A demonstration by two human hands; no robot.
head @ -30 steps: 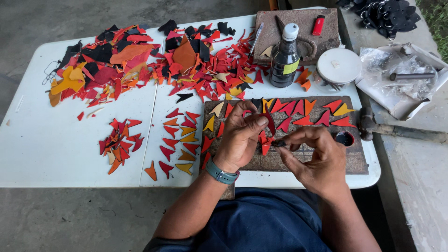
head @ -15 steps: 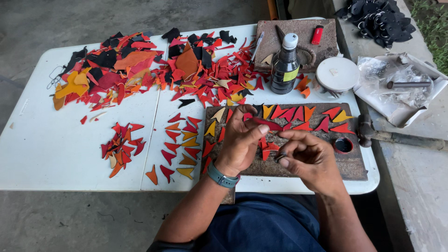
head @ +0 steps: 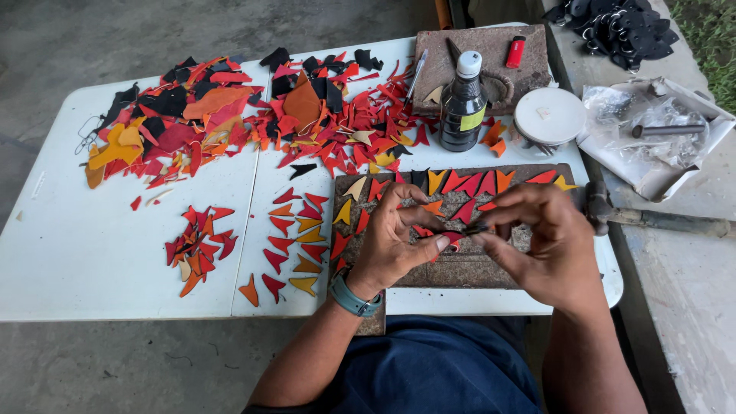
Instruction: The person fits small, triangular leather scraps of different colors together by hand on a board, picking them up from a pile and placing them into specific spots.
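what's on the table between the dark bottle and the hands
In the head view, between the dark bottle and the hands lies a row of red, orange and yellow pointed pieces on the brown board.

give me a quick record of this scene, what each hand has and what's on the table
left hand: pinches a small dark strip, teal wristband on
right hand: pinches the strip's other end
under hands: brown board with red, orange and yellow triangular pieces
white table: scrap pile, dark bottle, white lid
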